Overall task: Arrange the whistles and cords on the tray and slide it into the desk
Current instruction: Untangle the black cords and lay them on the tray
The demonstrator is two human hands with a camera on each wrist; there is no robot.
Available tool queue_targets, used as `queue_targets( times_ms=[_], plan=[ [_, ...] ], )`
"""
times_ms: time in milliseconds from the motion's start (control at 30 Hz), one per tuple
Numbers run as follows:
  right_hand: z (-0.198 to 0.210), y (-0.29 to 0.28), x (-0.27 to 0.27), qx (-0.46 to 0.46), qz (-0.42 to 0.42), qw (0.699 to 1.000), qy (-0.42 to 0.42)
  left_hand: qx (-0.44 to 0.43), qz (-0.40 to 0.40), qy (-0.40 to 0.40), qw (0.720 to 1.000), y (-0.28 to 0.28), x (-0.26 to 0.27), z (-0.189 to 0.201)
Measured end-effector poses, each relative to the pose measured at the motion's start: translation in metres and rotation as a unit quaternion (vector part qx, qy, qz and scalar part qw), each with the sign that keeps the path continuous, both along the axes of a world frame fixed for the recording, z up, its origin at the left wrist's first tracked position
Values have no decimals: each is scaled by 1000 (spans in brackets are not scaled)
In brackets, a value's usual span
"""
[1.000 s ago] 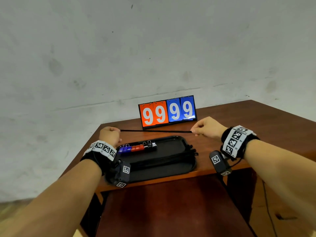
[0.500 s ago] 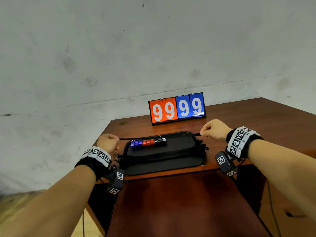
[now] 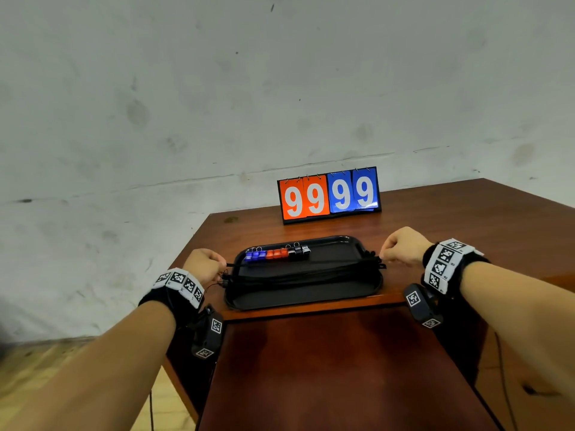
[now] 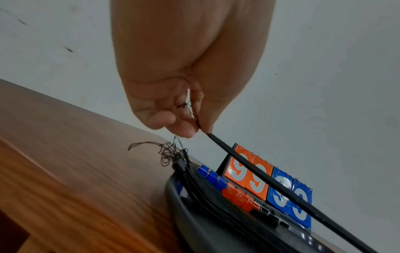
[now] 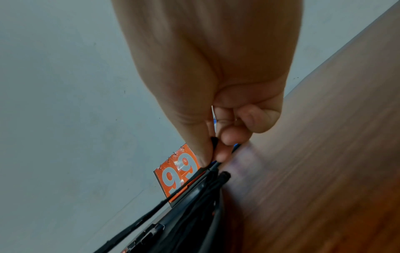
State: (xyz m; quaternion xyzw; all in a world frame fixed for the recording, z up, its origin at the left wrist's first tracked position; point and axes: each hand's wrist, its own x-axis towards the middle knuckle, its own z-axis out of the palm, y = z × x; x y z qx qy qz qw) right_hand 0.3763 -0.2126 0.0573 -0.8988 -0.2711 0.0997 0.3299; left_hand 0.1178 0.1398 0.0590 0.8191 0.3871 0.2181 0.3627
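Note:
A black tray (image 3: 305, 298) lies at the desk's near edge. Along its far side sits a row of blue, red and black whistles (image 3: 277, 253). Several black cords (image 3: 306, 273) lie stretched lengthwise across its middle. Between my hands runs one more black cord (image 4: 255, 172), taut and just above the tray. My left hand (image 3: 207, 262) pinches its left end at the tray's left rim. My right hand (image 3: 401, 245) pinches its right end (image 5: 214, 143) just past the right rim. Thin string loops (image 4: 166, 152) spill off the tray's left end.
A flip scoreboard (image 3: 329, 195) showing 9999 stands behind the tray. The brown desk top (image 3: 451, 219) stretches off to the right. Below the front edge a lower wooden surface (image 3: 336, 368) juts toward me. A pale wall rises behind.
Both hands have brought the taut cord toward me and down, from just in front of the scoreboard to low over the tray's middle. The camera has shifted a little.

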Motion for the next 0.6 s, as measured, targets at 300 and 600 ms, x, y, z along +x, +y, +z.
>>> queue_targets(
  times_ms=[300, 600],
  plan=[
    [-5, -2, -7, -1, -32, 999, 21, 14, 8, 12, 1000, 7, -8, -8],
    [-6, -2, -9, 5, -37, 999, 20, 23, 0, 44, 999, 8, -9, -12]
  ],
)
